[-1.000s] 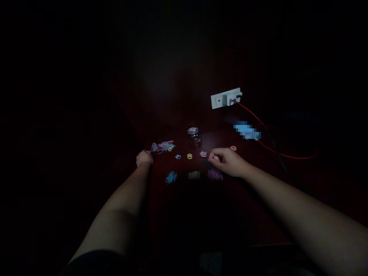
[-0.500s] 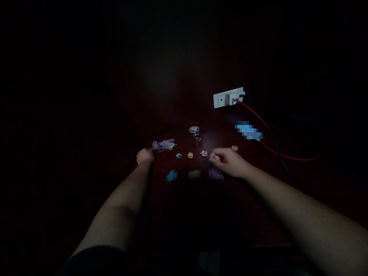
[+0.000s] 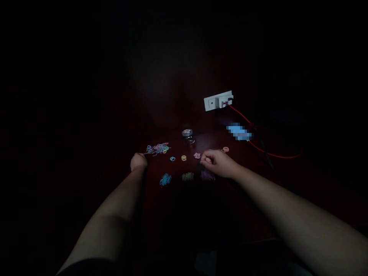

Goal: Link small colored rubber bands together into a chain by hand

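Note:
My left hand (image 3: 138, 162) rests at the near left edge of a mixed pile of small coloured elastic bands (image 3: 157, 148). Its fingers look curled, and their tips are mostly hidden. My right hand (image 3: 219, 163) is closed, thumb and fingers drawn together, beside a few pink bands (image 3: 197, 155) and above a dim purple heap (image 3: 207, 175). Whatever it may hold is too small to make out. In a row lie a few blue bands (image 3: 172, 158), yellow bands (image 3: 184, 158) and orange bands (image 3: 225, 149). Nearer me are a blue heap (image 3: 165, 179) and a yellowish heap (image 3: 188, 176).
Behind the row stands a clear lidded jar (image 3: 188, 135). A white wall socket (image 3: 212, 102) with plugs is at the back right. From it a red cable (image 3: 240, 113) and a dark cable (image 3: 266, 151) run down by a blurred blue object (image 3: 239, 131). The surroundings are very dark.
The whole view has shifted, so everything appears a little further left. Both hands keep nearly the same places beside the bands, and no band has visibly moved.

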`<state>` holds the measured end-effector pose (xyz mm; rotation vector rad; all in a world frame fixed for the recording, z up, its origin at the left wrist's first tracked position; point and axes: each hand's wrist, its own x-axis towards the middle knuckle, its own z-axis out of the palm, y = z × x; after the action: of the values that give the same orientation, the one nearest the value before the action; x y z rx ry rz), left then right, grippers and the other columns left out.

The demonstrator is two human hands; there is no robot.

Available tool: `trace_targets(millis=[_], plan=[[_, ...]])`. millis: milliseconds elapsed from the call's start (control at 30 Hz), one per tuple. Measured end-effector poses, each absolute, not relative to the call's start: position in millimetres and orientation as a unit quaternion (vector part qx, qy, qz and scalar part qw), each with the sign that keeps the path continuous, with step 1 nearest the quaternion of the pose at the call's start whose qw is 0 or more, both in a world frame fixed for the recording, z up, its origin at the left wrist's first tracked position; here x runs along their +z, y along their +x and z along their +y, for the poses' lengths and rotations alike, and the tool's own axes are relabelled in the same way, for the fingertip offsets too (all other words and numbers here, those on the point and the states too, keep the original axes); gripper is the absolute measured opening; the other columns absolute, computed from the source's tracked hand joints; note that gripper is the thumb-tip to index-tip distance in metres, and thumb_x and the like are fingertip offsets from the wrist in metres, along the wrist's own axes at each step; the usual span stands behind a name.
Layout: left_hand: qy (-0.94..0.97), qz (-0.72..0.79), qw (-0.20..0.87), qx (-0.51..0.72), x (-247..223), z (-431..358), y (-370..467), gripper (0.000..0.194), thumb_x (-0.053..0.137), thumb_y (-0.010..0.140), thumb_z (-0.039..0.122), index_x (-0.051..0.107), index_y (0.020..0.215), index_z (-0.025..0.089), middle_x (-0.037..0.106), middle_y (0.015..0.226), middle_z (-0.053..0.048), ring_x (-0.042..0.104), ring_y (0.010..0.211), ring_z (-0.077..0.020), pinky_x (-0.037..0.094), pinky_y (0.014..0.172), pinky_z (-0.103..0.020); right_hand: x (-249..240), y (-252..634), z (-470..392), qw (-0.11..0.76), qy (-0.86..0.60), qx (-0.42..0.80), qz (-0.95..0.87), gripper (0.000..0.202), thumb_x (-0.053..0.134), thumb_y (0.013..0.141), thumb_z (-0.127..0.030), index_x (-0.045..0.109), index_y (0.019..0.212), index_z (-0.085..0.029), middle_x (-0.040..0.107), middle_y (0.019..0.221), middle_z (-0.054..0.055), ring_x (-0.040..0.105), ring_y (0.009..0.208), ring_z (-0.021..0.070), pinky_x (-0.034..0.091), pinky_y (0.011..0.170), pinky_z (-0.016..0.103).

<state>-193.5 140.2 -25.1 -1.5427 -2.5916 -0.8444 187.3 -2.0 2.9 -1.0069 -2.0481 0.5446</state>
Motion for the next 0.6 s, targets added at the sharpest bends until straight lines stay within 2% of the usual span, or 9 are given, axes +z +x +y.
trace_targets(millis=[167, 300, 433, 600], plan=[[-0.500, -0.810, -0.011, -0.306, -24, 133, -196, 0.021, 0.054, 0.081, 0.028, 0.068, 0.094, 0.020, 0.069, 0.103, -0.013, 0.063, 0.101, -0.0299, 0.048, 0.087, -0.039, 4, 186, -2, 0.382, -0.406, 0.226, -0.799, 0.016, 0.053, 0.080, -0.028, 0.055, 0.070, -0.016, 0.043, 0.055, -0.005, 0.037, 0.050, 0.0082, 0.028, 0.050, 0.022], [-0.487, -0.801, -0.022, -0.348, -23, 127, -197, 0.022, 0.059, 0.078, 0.028, 0.069, 0.096, 0.022, 0.070, 0.103, -0.010, 0.064, 0.099, -0.0277, 0.048, 0.088, -0.038, -1, 188, 1, 0.389, -0.404, 0.226, -0.797, 0.015, 0.053, 0.081, -0.028, 0.056, 0.072, -0.016, 0.044, 0.056, -0.005, 0.037, 0.050, 0.0080, 0.027, 0.050, 0.021], [-0.477, -0.777, -0.040, -0.409, -23, 117, -197, 0.023, 0.058, 0.080, 0.026, 0.066, 0.101, 0.019, 0.071, 0.100, -0.008, 0.066, 0.094, -0.0204, 0.051, 0.086, -0.030, -4, 189, 4, 0.392, -0.404, 0.219, -0.797, 0.016, 0.053, 0.081, -0.028, 0.057, 0.071, -0.016, 0.044, 0.057, -0.004, 0.038, 0.051, 0.0082, 0.026, 0.050, 0.021], [-0.470, -0.729, -0.047, -0.496, -22, 96, -186, 0.035, 0.052, 0.087, 0.027, 0.050, 0.118, 0.012, 0.064, 0.115, -0.013, 0.065, 0.099, -0.0130, 0.052, 0.084, -0.021, -2, 188, 2, 0.389, -0.399, 0.214, -0.802, 0.017, 0.053, 0.081, -0.028, 0.058, 0.071, -0.015, 0.043, 0.056, -0.004, 0.037, 0.051, 0.0082, 0.027, 0.050, 0.022]])
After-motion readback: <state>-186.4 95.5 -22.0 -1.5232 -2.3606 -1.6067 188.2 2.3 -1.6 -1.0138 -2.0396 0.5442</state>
